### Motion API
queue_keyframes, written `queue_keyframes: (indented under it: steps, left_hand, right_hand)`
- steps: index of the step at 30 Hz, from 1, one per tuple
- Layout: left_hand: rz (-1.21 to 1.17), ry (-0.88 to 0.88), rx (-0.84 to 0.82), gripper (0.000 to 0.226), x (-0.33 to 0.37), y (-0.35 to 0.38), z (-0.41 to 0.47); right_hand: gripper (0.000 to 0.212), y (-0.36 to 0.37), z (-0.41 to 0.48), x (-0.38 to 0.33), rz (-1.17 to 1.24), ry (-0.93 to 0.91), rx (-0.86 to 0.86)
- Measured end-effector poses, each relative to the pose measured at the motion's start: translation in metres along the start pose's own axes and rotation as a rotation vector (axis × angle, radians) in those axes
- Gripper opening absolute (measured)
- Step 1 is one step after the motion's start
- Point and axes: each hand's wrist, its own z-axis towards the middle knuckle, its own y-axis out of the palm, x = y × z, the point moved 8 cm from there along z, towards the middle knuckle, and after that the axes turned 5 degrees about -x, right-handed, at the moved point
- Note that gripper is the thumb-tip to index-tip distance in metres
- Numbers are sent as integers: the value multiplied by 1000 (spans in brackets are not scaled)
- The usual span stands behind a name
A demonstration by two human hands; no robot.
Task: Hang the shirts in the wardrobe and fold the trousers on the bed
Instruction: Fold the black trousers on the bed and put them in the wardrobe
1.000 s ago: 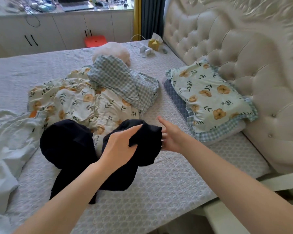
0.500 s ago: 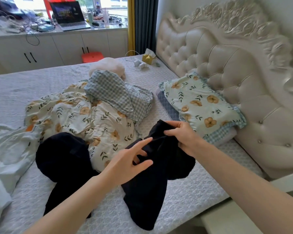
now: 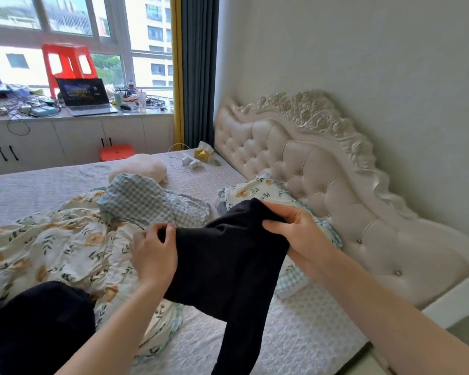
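I hold a black garment up above the bed; whether it is trousers or a shirt I cannot tell. My left hand pinches its upper left edge. My right hand grips its upper right corner, fingers curled over the cloth. A long dark part hangs down towards the mattress. A second bulk of black fabric lies at the lower left; whether it belongs to the same garment is hidden by my left arm.
A floral duvet with a checked underside is bunched on the bed's middle. A floral pillow leans by the tufted headboard. Behind the bed are white cabinets, a laptop and a red stool. A white surface sits at right.
The black garment has been lifted off the bed. My right hand took hold of its corner, my left hand shifted to its other edge, and my view tilted upward.
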Motion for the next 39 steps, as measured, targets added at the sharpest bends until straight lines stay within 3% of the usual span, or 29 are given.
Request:
queue_keyframes:
  steps: [2,4,6,8,10,14,19,22,25,26,27,29,31,32,34,37,39]
  left_hand:
    - [-178,-344,-211,58,-23,29,5]
    - [-554,-678,-527,64,-31,77,-23]
    - [-639,-782,-779,43,-19,104,-58]
    - [-616,-764,-887,27,-9,119,-76]
    - [-626,-710,-865,21,-1,124,-74]
    - [-729,-483,-637,20,35,102,-58]
    - [-819,-224,-513,16,85,72,-57]
    - [-842,-123,-514,18,120,62,-67]
    - [-832,-25,-541,18,151,55,-80]
    - [-831,6,-549,18,160,52,-85]
    - [-827,36,-553,18,168,48,-89]
    - [-792,118,-568,18,185,39,-98]
    - [-718,245,-610,19,204,33,-109]
    - [-652,319,-636,21,212,32,-117]
    - [-503,454,-680,24,224,35,-135]
    - [-402,580,-736,18,225,43,-153]
    - [-379,630,-736,18,223,44,-156]
  right_hand:
    - [41,-5,-1,-17,-56,-19,12]
    - [41,-13,-3,-27,-101,-31,45]
    - [44,-29,-5,-29,-132,-48,103]
    - [50,-46,-10,-28,-146,-62,161]
    - [51,-65,-15,-24,-150,-62,211]
    - [47,-104,-24,-4,-165,6,323]
    - [50,-127,-36,14,-321,156,419]
    - [41,-119,-32,20,-522,310,257]
    - [16,-103,-28,29,-760,527,65]
    - [25,-99,-26,26,-786,548,74]
    - [38,-96,-24,24,-748,550,110]
    - [60,-86,-18,28,-390,586,166]
    - [77,-63,-16,33,33,652,88]
    - [75,-53,-16,31,122,664,39]
    - [49,-42,-14,23,87,619,-46]
    - [52,-40,0,14,-53,556,-66]
    - [40,-39,9,11,-195,571,-90]
